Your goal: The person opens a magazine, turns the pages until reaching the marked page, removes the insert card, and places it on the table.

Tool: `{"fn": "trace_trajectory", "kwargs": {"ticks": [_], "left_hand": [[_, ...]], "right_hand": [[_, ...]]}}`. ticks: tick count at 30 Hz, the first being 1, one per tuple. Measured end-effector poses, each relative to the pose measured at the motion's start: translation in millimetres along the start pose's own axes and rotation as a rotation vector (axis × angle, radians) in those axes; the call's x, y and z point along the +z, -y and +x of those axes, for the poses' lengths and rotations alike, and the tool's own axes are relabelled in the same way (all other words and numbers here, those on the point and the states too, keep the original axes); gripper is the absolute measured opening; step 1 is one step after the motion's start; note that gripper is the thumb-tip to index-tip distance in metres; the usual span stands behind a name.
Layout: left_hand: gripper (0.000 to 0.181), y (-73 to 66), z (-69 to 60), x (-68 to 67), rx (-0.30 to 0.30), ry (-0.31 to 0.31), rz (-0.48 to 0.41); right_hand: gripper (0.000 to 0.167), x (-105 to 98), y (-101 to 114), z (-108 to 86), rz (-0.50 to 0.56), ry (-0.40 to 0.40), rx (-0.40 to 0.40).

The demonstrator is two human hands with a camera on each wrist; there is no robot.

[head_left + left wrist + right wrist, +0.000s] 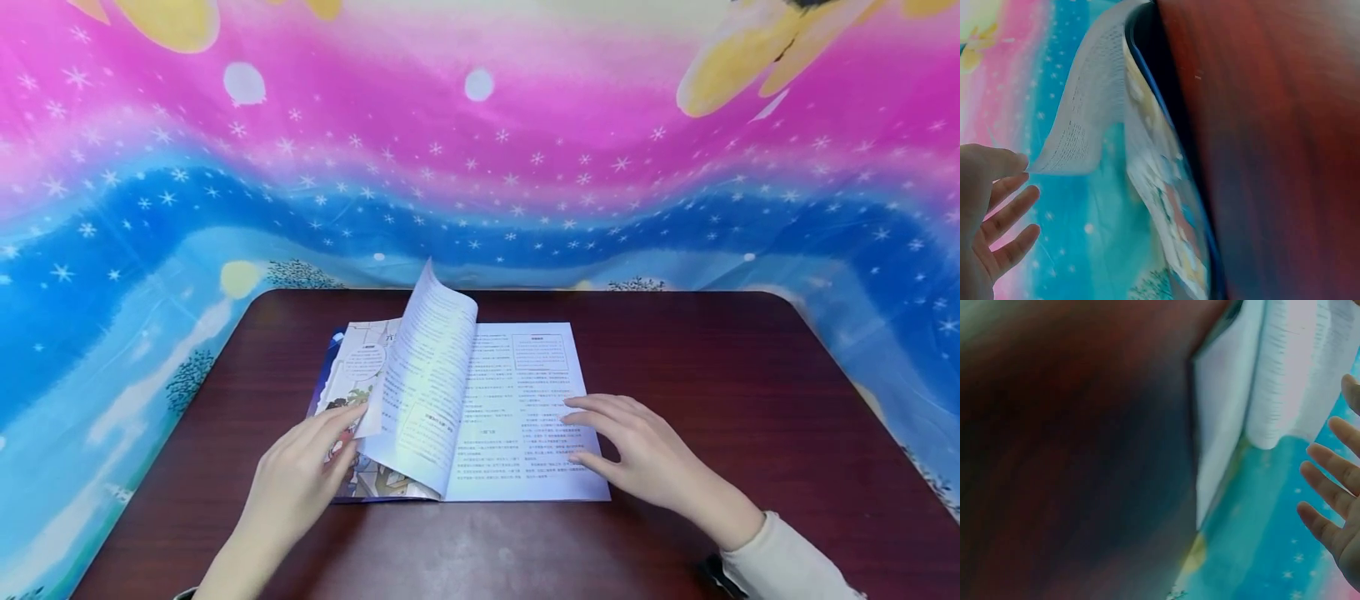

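Note:
An open magazine (pixel 525 400) lies on the table, with printed text on its right page and coloured pictures on its left side. One page (pixel 427 375) stands raised and curves over to the left. My left hand (pixel 300 467) pinches that page's lower outer corner between thumb and forefinger; in the left wrist view the other fingers (pixel 1016 244) are spread apart from it. By the right edge of the magazine is my right hand (pixel 645 450), its fingers loosely extended over the right page and holding nothing. Whether those fingertips touch the paper I cannot tell.
The dark reddish-brown table (pixel 720 375) extends around the magazine on all sides. Behind and beside it hangs a pink and blue cloth (pixel 420 192) with snowflakes, reaching the table's back edge.

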State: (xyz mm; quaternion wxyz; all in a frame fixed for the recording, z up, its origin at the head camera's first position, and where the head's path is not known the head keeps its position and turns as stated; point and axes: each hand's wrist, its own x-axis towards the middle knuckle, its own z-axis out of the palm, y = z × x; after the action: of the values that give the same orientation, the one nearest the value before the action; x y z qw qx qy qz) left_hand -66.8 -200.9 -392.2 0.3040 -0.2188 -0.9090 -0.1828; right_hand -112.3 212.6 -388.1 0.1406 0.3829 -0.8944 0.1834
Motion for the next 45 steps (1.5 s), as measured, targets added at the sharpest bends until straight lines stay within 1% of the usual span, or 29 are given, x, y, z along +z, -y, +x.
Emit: {"fn": "trace_trajectory", "kwargs": {"ticks": [2,4,8,11,13,16,20,23,25,27,33,37,45], "left_hand": [[0.047,3.1,-5.5,-1.2,-0.028,0.013,0.022],[0.050,5.9,-10.7,-2.2,-0.058,0.027,0.053],[0.061,10.2,-19.6,-3.7,-0.137,0.083,0.094],[0.066,13.4,-24.1,-3.6,-0.182,0.121,0.102],[0.069,15.1,-26.4,-3.1,-0.206,0.139,0.108],[0.071,17.7,-28.8,-2.9,-0.237,0.175,0.113],[0.075,20.4,-30.8,-2.7,-0.334,0.326,0.122],[0.073,22.9,-32.7,-1.2,-0.384,0.442,0.140],[0.070,25.4,-34.4,0.0,-0.381,0.476,0.153],[0.065,27.6,-35.4,0.3,-0.370,0.493,0.162],[0.057,32.7,-36.4,0.0,-0.338,0.513,0.169],[0.053,35.0,-35.7,1.3,-0.320,0.546,0.166],[0.050,36.9,-34.5,4.5,-0.320,0.599,0.150]], "right_hand": [[0.042,3,-4,-4.1,-0.011,0.025,0.004],[0.043,5,-7,-8.0,-0.017,0.064,0.021],[0.046,9,-12,-14.7,-0.006,0.190,0.093],[0.048,11,-14,-18.2,0.005,0.271,0.130],[0.048,12,-15,-20.3,0.008,0.299,0.137],[0.049,14,-17,-22.3,0.007,0.319,0.141],[0.053,16,-18,-23.4,0.007,0.360,0.164],[0.055,16,-17,-24.0,0.007,0.392,0.185],[0.056,16,-17,-24.0,0.006,0.403,0.194],[0.056,16,-17,-23.8,0.005,0.408,0.198],[0.056,16,-17,-23.4,0.006,0.411,0.198],[0.056,16,-17,-23.3,0.005,0.404,0.186],[0.053,18,-17,-22.3,0.007,0.386,0.179]]}}
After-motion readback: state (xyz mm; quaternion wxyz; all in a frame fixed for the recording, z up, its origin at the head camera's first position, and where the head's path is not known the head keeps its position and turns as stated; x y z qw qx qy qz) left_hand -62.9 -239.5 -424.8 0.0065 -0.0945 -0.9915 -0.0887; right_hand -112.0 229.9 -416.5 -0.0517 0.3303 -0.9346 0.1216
